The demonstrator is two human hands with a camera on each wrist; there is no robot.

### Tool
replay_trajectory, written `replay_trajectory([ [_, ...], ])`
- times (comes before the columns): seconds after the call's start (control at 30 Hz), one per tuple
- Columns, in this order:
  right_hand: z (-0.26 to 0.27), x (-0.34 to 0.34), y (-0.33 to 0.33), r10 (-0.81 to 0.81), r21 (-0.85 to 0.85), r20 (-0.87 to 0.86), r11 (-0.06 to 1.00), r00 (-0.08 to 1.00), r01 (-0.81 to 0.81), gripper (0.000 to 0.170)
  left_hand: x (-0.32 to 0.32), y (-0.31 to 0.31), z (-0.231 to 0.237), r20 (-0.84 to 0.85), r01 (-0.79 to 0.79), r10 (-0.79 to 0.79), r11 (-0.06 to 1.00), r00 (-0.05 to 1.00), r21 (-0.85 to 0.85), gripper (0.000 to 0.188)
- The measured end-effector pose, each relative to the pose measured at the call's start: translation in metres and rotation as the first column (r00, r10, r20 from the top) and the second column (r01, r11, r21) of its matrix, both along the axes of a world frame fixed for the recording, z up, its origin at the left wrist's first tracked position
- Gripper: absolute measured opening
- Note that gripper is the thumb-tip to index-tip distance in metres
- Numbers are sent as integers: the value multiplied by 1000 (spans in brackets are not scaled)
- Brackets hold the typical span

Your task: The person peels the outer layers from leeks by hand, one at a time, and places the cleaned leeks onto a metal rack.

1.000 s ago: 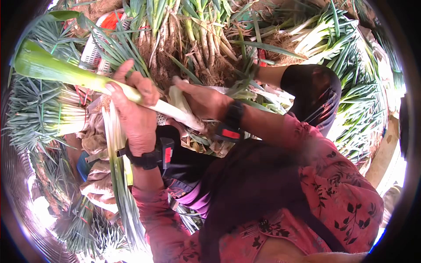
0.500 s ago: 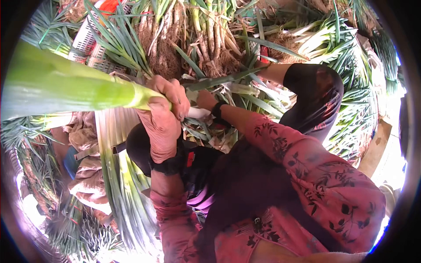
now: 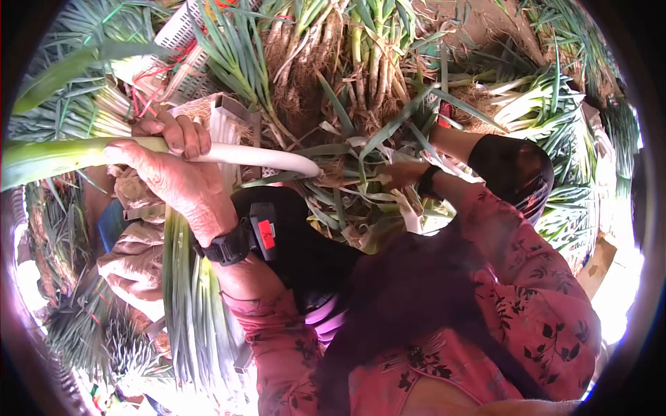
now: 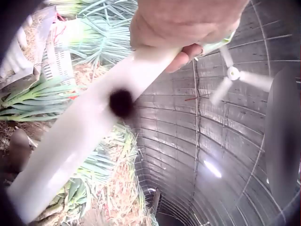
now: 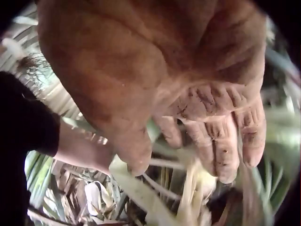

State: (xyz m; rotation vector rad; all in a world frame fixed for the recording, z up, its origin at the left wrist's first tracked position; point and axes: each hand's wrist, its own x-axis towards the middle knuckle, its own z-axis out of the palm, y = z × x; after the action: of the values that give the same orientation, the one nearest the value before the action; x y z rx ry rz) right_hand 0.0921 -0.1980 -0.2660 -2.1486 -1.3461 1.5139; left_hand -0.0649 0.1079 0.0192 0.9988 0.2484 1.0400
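Observation:
My left hand (image 3: 187,184) grips a thick green onion (image 3: 253,157), fingers and thumb wrapped round it where white turns green. Its bare white shank points right in the head view, and its green leaves run off the left edge. In the left wrist view the smooth shank (image 4: 80,125) slants down from the hand. My right hand (image 3: 406,175) is off the onion, to the right of its root end and low over loose leaves. The right wrist view shows its palm (image 5: 141,61) with fingers (image 5: 223,150) loosely extended above pale peelings (image 5: 190,188).
Rooted onions (image 3: 305,62) lie in a heap ahead. Tied bundles (image 3: 111,114) and a white plastic crate (image 3: 184,35) are at the left. More onions (image 3: 576,159) are piled at the right. Long onion leaves (image 3: 201,305) lie beside my left forearm, near brown sacking (image 3: 139,256).
The right hand has moved from beside the onion's white end, off to the right among the loose leaves. The left hand swung right with the onion, then back left.

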Motion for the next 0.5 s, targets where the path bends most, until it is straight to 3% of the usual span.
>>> replay_trajectory([
  [0.03,-6,13,5,43,97,120,994,992,-55,48,0,4,-4,3,-4,3,1000,1000,10,52],
  [0.07,33,16,28,79,-110,375,993,924,-41,39,1,7,-8,-15,-54,54,999,998,-7,53],
  [0.1,54,20,43,-47,169,457,985,888,-35,36,1,10,-13,-33,-104,103,994,994,-25,54],
  [0.13,74,22,57,-191,435,500,899,845,-54,33,-2,13,-18,-46,-98,96,994,994,-54,53],
  [0.17,108,14,82,-382,664,218,732,898,150,34,-2,14,-22,-39,-98,97,994,995,-49,53],
  [0.2,138,0,107,-481,786,-113,492,870,374,35,-2,16,-27,-37,-126,122,985,992,-115,51],
  [0.23,152,-13,126,-422,832,-76,472,903,291,40,-1,18,-30,-32,-158,155,972,987,-171,50],
  [0.27,177,-35,133,-383,861,-69,443,921,249,42,8,15,-32,-91,-371,360,910,929,-188,45],
  [0.3,204,-58,139,-343,887,-60,412,937,207,43,10,2,-26,-113,-433,419,889,901,-151,42],
  [0.33,185,-74,144,-370,862,21,477,929,171,45,10,3,-28,-121,-447,443,895,889,-9,39],
  [0.37,160,-86,138,-402,826,102,544,910,148,47,6,9,-32,-94,-459,459,888,884,20,35],
  [0.4,155,-88,115,-334,663,-56,692,941,285,46,1,15,-34,-64,-477,473,874,879,-91,33],
  [0.43,104,-86,82,-257,661,56,733,965,157,43,-6,23,-37,-55,-467,464,877,884,-112,31],
  [0.47,54,-75,34,-74,503,164,864,984,-19,41,-10,23,-27,-41,-475,474,871,879,-122,30],
  [0.5,46,-65,-6,82,23,245,996,966,-90,38,-15,21,-20,-41,-481,480,867,876,-131,30],
])
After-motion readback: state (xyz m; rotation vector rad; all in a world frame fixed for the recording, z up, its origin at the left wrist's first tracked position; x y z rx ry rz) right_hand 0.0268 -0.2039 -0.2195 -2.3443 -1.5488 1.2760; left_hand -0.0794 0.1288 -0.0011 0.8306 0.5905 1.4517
